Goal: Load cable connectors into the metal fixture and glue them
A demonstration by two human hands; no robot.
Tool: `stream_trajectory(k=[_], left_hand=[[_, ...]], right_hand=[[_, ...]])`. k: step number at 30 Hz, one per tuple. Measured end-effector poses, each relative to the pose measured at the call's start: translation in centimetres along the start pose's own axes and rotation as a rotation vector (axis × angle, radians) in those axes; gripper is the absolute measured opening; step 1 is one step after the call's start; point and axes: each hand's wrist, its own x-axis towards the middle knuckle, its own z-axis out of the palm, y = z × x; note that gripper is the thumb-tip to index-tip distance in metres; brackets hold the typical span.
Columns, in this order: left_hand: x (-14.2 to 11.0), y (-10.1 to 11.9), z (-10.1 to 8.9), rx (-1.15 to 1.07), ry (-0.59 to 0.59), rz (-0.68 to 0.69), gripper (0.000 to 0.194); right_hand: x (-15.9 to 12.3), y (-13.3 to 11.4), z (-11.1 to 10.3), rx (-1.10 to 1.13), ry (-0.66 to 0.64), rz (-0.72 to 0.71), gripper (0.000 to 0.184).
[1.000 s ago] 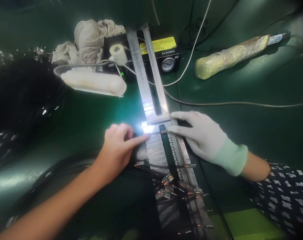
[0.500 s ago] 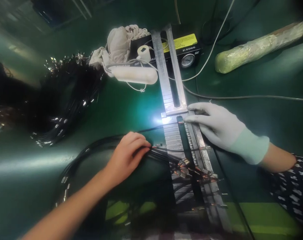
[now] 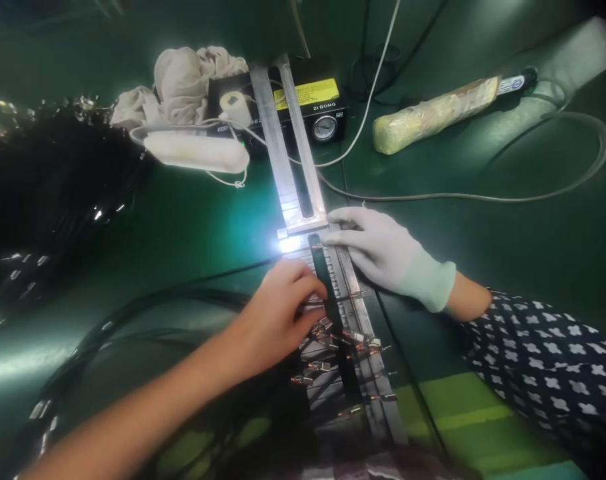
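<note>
My bare left hand reaches over a long slotted metal fixture. Its thumb and index finger are curled but apart, close to the black cables and their bare metal connector ends. One cable runs past the knuckles to a connector in the fixture's dark groove. My right hand, in a white glove with a mint cuff, rests its outstretched fingertips on the fixture's right edge beside that connector. Bright light glows at the left edge of the fixture, level with it.
Behind the fixture are a black box with a gauge, a white elongated case and crumpled cloth. A wrapped roll lies back right. Dark cable bundles fill the left. A grey cord crosses the right side.
My left hand has moved right, onto the fixture, and its pinch at a cable end has opened. My right hand keeps its place at the fixture's edge. The view has shifted right.
</note>
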Motion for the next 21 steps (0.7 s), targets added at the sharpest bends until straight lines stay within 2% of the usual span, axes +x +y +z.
stream_trajectory(k=[2, 6, 8, 12, 18, 21], left_hand=[[0.8, -0.6, 0.4, -0.078, -0.005, -0.05, 0.009], [0.4, -1.3, -1.0, -0.139, 0.244, -0.142, 0.01], [0.0, -1.9, -1.8, -0.093, 0.317, -0.149, 0.009], [-0.3, -2.9, -1.9, -0.081, 0.291, -0.119, 0.013], [-0.9, -2.6, -1.2, -0.139, 0.278, -0.076, 0.02], [-1.0, -2.7, -1.3, -0.081, 0.183, 0.009, 0.039]], right_hand=[[-0.1, 0.0, -0.1, 0.025, 0.005, -0.001, 0.039], [-0.1, -0.1, -0.4, 0.224, 0.087, 0.056, 0.034], [-0.1, -0.3, -0.5, 0.3, 0.133, 0.093, 0.031], [0.0, -0.8, -0.6, 0.304, 0.129, 0.112, 0.02], [0.0, -1.9, -0.2, 0.318, 0.119, 0.121, 0.013], [0.0, -2.1, 0.0, 0.403, 0.142, 0.107, 0.014]])
